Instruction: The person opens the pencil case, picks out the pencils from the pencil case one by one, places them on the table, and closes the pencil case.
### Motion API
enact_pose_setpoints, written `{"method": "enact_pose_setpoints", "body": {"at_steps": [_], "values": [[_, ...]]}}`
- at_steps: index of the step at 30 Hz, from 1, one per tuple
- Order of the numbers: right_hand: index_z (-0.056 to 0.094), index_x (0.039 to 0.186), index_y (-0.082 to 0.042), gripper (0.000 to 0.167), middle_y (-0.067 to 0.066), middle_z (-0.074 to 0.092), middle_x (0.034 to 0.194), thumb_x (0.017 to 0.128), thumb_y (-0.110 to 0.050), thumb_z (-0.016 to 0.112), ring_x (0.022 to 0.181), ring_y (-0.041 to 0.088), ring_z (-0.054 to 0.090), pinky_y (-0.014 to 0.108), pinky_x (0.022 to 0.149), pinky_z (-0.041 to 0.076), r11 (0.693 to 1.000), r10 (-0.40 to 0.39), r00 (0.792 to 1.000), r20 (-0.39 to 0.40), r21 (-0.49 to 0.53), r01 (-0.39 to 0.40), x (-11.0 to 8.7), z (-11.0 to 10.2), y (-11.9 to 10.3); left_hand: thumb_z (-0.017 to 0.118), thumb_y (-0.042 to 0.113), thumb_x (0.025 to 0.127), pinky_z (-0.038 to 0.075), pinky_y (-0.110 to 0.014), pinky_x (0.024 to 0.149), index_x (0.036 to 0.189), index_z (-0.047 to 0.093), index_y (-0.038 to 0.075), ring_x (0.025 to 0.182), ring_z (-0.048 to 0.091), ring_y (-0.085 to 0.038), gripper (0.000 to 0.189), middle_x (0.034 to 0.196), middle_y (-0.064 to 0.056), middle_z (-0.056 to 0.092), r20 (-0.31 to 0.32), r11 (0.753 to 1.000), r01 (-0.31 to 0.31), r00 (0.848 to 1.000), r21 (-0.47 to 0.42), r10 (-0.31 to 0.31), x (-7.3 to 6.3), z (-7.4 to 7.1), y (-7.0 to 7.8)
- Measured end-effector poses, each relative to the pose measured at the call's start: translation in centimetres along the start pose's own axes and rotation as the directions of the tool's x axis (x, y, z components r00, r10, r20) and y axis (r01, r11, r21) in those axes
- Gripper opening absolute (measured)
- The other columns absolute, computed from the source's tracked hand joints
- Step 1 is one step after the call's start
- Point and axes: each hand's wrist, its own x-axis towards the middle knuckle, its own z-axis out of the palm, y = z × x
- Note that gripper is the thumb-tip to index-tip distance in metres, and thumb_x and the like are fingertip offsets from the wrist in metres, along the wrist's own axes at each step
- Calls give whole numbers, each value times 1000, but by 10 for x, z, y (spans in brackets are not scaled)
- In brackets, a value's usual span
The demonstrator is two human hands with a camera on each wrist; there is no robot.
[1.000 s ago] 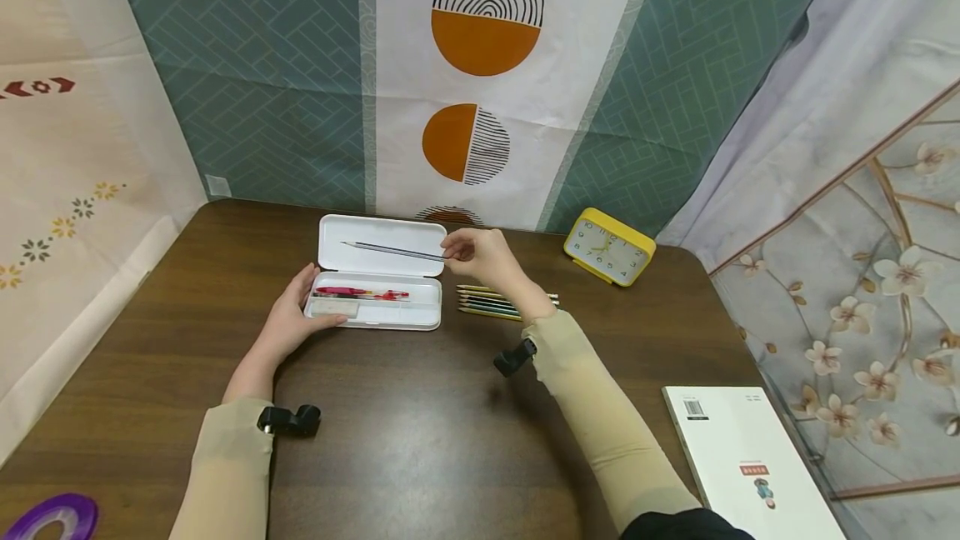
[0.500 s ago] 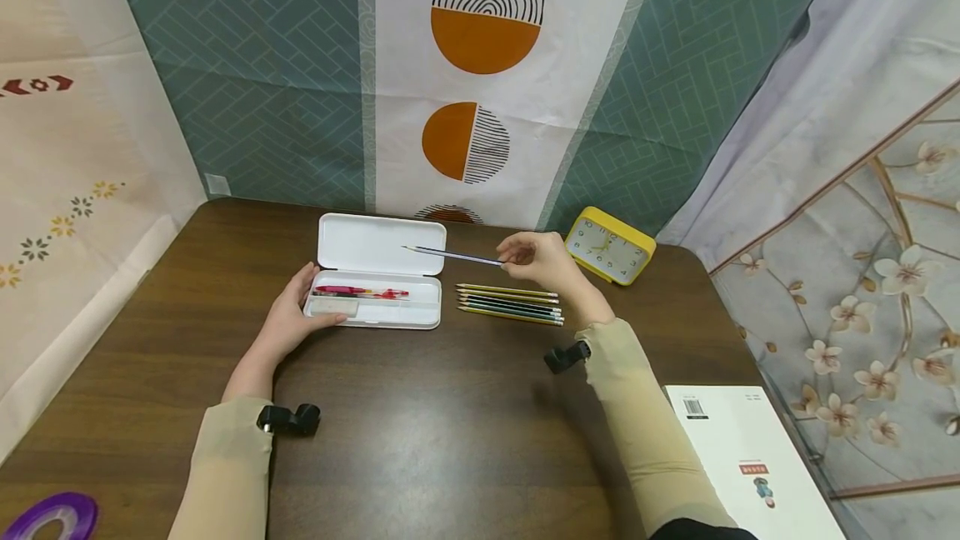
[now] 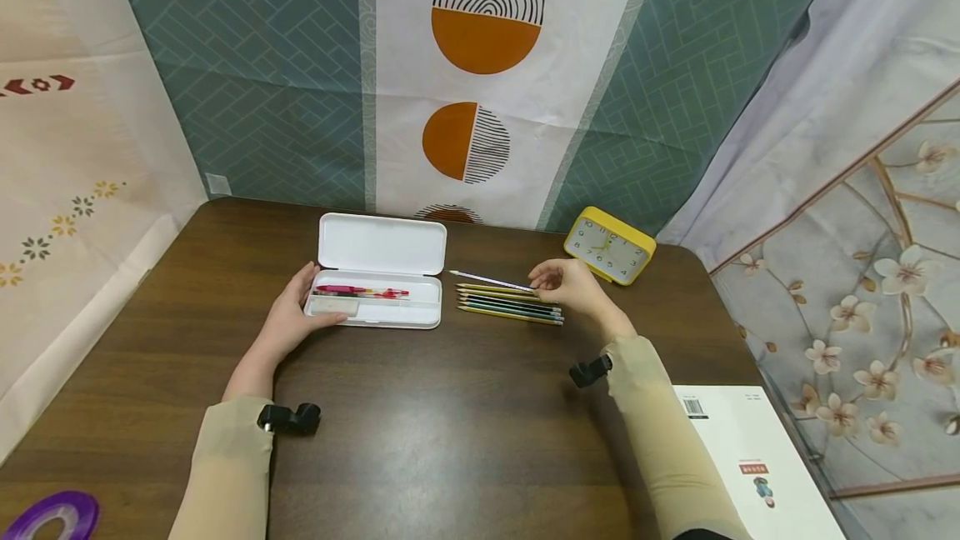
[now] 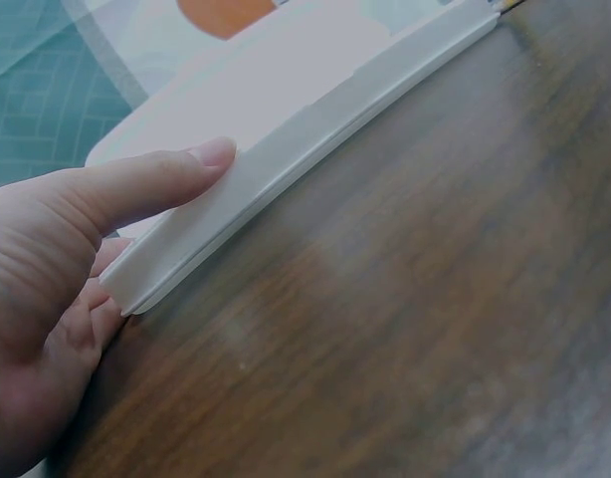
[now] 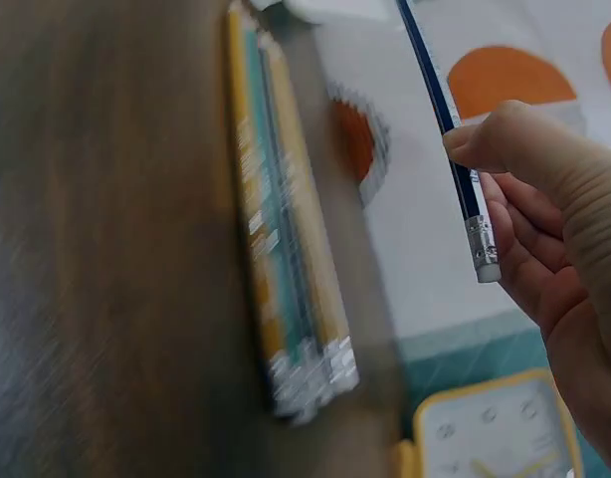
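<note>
A white pencil case [image 3: 397, 315] lies with its lid raised, holding red pens [image 3: 360, 292] and a whitish eraser [image 3: 334, 306]. My left hand [image 3: 296, 311] grips its left end, thumb over the front rim and fingers round the side. Between the thumb and fingers of my right hand [image 3: 573, 286] is a dark blue pencil [image 5: 443, 100], pinched near its white eraser end, its tip pointing left toward the case. Just in front of it, several pencils [image 3: 510, 305] with metal-banded ends lie side by side on the table.
Behind my right hand stands a yellow alarm clock [image 3: 609, 246]. A white book [image 3: 753, 457] lies at the right edge of the brown table [image 3: 420, 423], partly under my right sleeve. A purple tape roll [image 3: 56, 515] sits at the front left.
My right hand has carried the pencil rightward from over the open lid, then down close to the row of pencils. My left hand has stayed on the case.
</note>
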Motion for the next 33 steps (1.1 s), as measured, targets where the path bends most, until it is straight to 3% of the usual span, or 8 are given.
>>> {"method": "enact_pose_setpoints", "body": {"at_steps": [5,14,33], "values": [[71,100,2,20,11,73,87,80,4,72,75,12,65,21,65,52,999,46,999,15,22,-47,-6,4,14,83,30,78,20,-62,116,157,4,5,148,18,-43,115,161,-23,17,0,1000,-6,1000,-5,6,1,-1,0],[72,99,3,21,12,74,85,78,4,72,71,11,64,21,63,54,997,45,996,80,60,-50,-11,10,26,83,27,79,21,-60,116,157,3,3,147,19,-43,115,160,-26,17,1,1000,-21,1000,-2,21,1,-3,-1],[72,91,0,14,8,74,82,77,2,74,70,8,66,21,63,56,999,40,994,106,-10,-39,-25,18,32,83,32,79,19,-62,116,157,3,5,148,17,-43,116,161,-25,15,6,1000,-5,1000,2,5,1,0,-2]]}}
